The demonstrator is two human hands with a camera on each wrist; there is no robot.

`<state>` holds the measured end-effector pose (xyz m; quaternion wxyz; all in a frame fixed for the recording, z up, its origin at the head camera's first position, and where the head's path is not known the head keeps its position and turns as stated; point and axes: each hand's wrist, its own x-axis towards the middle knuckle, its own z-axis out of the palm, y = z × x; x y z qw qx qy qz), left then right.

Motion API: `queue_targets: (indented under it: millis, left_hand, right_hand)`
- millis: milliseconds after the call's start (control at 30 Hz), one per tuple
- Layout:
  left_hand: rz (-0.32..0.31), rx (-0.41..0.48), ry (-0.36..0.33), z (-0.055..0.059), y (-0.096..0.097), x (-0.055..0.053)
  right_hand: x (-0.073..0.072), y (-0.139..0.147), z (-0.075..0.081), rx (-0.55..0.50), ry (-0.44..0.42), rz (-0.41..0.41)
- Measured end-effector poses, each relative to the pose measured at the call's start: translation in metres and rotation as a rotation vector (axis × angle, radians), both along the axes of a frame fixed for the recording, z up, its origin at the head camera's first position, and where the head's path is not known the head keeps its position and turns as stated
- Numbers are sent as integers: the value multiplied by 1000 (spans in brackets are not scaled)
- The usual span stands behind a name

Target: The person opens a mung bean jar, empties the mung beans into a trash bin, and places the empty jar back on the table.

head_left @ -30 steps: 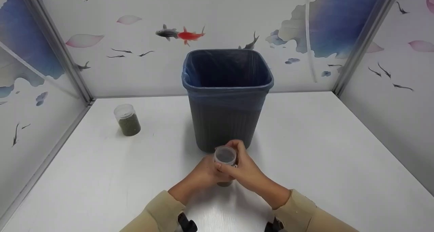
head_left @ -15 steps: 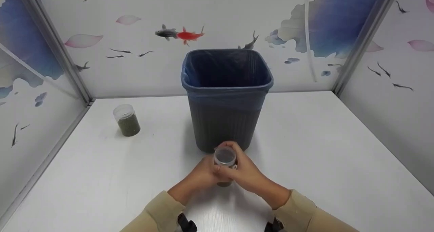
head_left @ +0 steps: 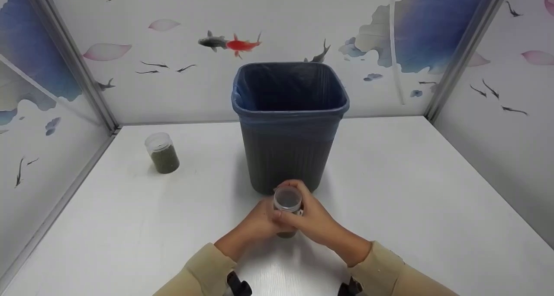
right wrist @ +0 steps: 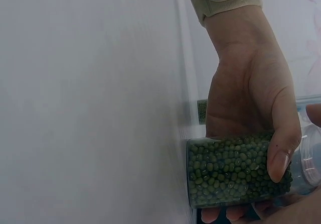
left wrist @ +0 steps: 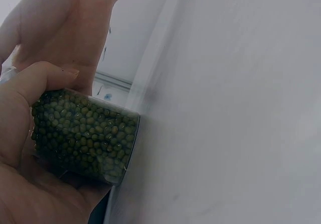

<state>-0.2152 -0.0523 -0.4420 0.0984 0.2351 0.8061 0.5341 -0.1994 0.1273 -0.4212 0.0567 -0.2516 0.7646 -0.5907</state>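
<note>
A clear jar of green mung beans [right wrist: 230, 171] stands upright on the white table, right in front of the bin. My left hand [head_left: 259, 220] grips its body, with the thumb [right wrist: 281, 161] laid along the side in the right wrist view. Around the jar's clear top [head_left: 287, 197] curls my right hand [head_left: 318, 220], fingers behind and thumb in front. In the left wrist view the beans [left wrist: 85, 136] fill the lower part of the jar, and my right hand [left wrist: 65, 28] comes down from above.
A grey bin [head_left: 288, 153] with a blue liner [head_left: 294, 113] stands at the back middle. Farther left is a second clear jar of green beans [head_left: 165, 159]. Printed white panels [head_left: 173, 88] enclose the table [head_left: 411, 192] at the back and both sides.
My right hand's fingers have shifted left around the back of the jar's top. My left hand and the jar have stayed in place.
</note>
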Motion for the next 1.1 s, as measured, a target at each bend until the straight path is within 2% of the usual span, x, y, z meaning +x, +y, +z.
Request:
queue_targets:
  millis: [233, 400, 567, 667, 933, 1100]
  left_hand:
    - [22, -68, 52, 1, 1, -1]
    - [62, -125, 52, 3, 5, -1]
    - [84, -105, -8, 3, 7, -2]
    - [82, -93, -20, 3, 6, -2]
    - [38, -67, -3, 4, 5, -1]
    - [33, -50, 11, 4, 3, 0]
  right_hand:
    - [-1, 0, -1, -15, -10, 1]
    - [-2, 0, -2, -43, -15, -8]
    - [-3, 1, -3, -55, -19, -21]
    - [-2, 1, -4, -52, -19, -22]
    - [-1, 1, -3, -28, 6, -15]
    - [-2, 1, -2, -10, 6, -20]
